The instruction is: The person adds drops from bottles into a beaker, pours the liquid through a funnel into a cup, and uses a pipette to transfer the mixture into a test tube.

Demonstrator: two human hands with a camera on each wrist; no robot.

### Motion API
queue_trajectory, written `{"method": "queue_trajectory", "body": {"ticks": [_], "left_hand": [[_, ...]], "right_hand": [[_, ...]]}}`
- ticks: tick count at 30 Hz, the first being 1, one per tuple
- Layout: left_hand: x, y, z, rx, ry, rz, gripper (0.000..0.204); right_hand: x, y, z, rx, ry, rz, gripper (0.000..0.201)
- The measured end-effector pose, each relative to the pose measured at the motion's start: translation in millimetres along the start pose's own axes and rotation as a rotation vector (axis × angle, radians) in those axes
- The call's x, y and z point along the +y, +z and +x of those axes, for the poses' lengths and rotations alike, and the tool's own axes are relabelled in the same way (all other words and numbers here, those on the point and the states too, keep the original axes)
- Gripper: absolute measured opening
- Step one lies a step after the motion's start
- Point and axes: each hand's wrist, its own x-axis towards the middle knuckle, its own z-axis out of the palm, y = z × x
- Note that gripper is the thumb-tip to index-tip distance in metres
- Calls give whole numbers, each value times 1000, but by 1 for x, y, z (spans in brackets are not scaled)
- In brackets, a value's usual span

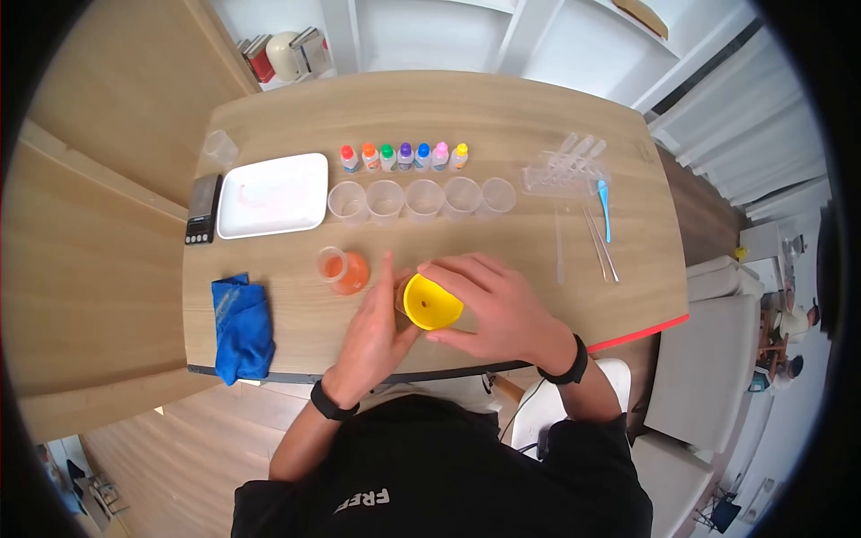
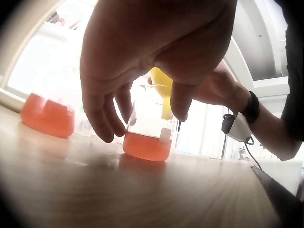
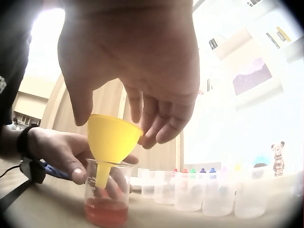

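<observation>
A yellow funnel [image 1: 434, 303] stands with its stem inside a clear glass beaker [image 3: 107, 213] that has orange-red liquid at the bottom. My right hand [image 1: 507, 309] pinches the funnel's rim from above, thumb on one side and fingers on the other. Around the beaker's upper wall curl the thumb and fingers of my left hand [image 1: 369, 325]. In the right wrist view the stem's tip hangs above the liquid. A conical flask [image 1: 345, 272] with similar orange liquid stands on the table just left of my left hand.
Several clear plastic cups [image 1: 423, 199] form a row behind the hands, with small color-capped bottles [image 1: 405, 157] beyond. At left are a white tray [image 1: 273, 195], a black scale [image 1: 204, 209] and a blue cloth [image 1: 242, 328]. A test-tube rack [image 1: 565, 175] and blue spoon [image 1: 604, 211] lie right.
</observation>
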Motion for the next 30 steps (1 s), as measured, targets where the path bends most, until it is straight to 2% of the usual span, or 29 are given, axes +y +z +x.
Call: {"method": "queue_trajectory", "body": {"ticks": [5, 11, 14, 18, 19, 25, 28, 30], "left_hand": [[8, -8, -12, -9, -38, 6, 108], [35, -33, -24, 2, -7, 62, 106], [31, -44, -41, 80, 83, 79, 107], [21, -64, -43, 380, -48, 87, 107], [18, -68, -36, 375, -85, 100, 110], [-21, -74, -9, 279, -187, 72, 117], [-25, -70, -3, 258, -133, 92, 115], [-17, -70, 1, 223, -212, -52, 108]], "right_hand": [[-1, 0, 2, -20, 5, -13, 81], [-10, -4, 7, 7, -21, -12, 82], [-14, -5, 10, 34, -3, 19, 81], [-14, -13, 27, 70, 129, 186, 81], [-16, -14, 33, 75, 171, 251, 82], [-21, 10, 85, 85, -29, 265, 79], [-23, 27, 100, 16, -56, 189, 80], [-23, 34, 106, -119, -27, 122, 82]]}}
